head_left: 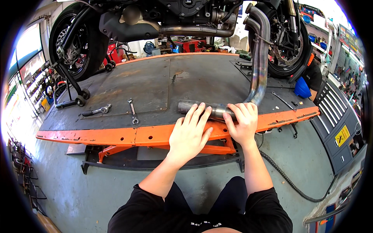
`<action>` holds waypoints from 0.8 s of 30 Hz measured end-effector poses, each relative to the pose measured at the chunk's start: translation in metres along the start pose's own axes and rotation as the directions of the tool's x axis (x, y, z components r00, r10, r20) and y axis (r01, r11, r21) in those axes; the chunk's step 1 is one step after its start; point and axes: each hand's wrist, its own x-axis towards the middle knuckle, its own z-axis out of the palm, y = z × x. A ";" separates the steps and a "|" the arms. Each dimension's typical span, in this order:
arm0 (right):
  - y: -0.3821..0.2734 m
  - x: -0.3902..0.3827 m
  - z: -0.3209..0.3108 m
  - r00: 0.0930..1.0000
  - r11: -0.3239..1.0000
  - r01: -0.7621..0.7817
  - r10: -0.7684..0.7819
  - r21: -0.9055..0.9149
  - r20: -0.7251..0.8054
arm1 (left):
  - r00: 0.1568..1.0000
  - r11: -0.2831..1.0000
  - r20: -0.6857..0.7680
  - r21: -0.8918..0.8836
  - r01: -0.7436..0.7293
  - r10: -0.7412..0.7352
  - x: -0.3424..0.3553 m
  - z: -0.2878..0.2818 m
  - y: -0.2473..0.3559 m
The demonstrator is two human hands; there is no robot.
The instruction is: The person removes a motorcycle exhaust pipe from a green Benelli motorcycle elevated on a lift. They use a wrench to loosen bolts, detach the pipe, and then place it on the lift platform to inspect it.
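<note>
A metal exhaust header pipe (263,58) stands at the near right of the lift table. Its twin tubes rise beside the front wheel, and its wider collector end (187,106) lies along the table edge, pointing left. Flat on that end rests my left hand (189,134), fingers stretched out and thumb apart. My right hand (243,123) grips the pipe near its bend, thumb on the near side and fingers over the top. To the left on the table lie a combination wrench (133,111) and a ratchet (97,110).
A motorcycle (186,15) stands over the lift table (132,83), its rear wheel (75,42) on a paddock stand (74,91). Another wrench (283,100) lies at right, near a blue funnel-like object (302,88) and a crouching person (312,77). A coiled hose (289,181) crosses the floor.
</note>
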 end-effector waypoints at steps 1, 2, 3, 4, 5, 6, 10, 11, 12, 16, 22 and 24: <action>0.000 0.000 0.000 1.000 1.000 -0.001 0.001 -0.001 0.000 | 1.000 1.000 0.003 0.002 -0.002 0.002 0.000 0.001 0.000; 0.000 0.000 0.000 1.000 1.000 0.001 -0.001 -0.002 -0.002 | 1.000 1.000 0.007 0.003 -0.004 0.003 0.000 0.001 0.000; 0.000 0.000 0.000 1.000 1.000 0.001 -0.001 -0.002 -0.005 | 1.000 1.000 0.011 0.003 -0.002 0.002 0.000 0.000 0.000; 0.000 -0.001 0.000 1.000 1.000 0.001 -0.001 -0.003 -0.007 | 1.000 1.000 0.015 0.003 -0.001 0.001 0.000 0.000 0.000; 0.000 0.000 0.000 1.000 1.000 0.002 -0.002 0.000 -0.009 | 1.000 1.000 0.019 0.003 0.000 0.000 0.000 -0.001 0.000; 0.000 0.000 0.000 1.000 1.000 0.003 -0.003 0.002 -0.010 | 1.000 1.000 0.015 0.002 -0.001 0.000 0.000 -0.001 0.000; 0.000 -0.002 0.002 1.000 1.000 -0.008 0.008 0.028 0.003 | 1.000 1.000 0.012 0.001 0.000 0.000 0.000 0.000 -0.001; 0.000 -0.002 0.001 1.000 1.000 -0.006 0.006 0.019 0.003 | 1.000 1.000 0.014 0.001 0.002 -0.002 -0.001 0.000 -0.001; -0.001 -0.001 0.000 1.000 1.000 -0.004 0.004 0.010 0.004 | 1.000 1.000 0.011 -0.001 0.002 -0.002 0.000 -0.001 0.000; -0.001 0.000 -0.001 1.000 1.000 0.004 -0.004 -0.010 -0.003 | 1.000 1.000 0.006 0.000 0.001 -0.001 0.001 -0.001 0.000; 0.000 -0.002 0.001 1.000 1.000 0.001 -0.001 -0.004 -0.005 | 1.000 1.000 0.012 0.001 0.006 -0.006 0.000 -0.001 0.000; -0.001 -0.001 0.001 1.000 1.000 0.002 -0.002 -0.006 -0.003 | 1.000 1.000 0.012 -0.001 0.007 -0.007 0.000 -0.001 0.000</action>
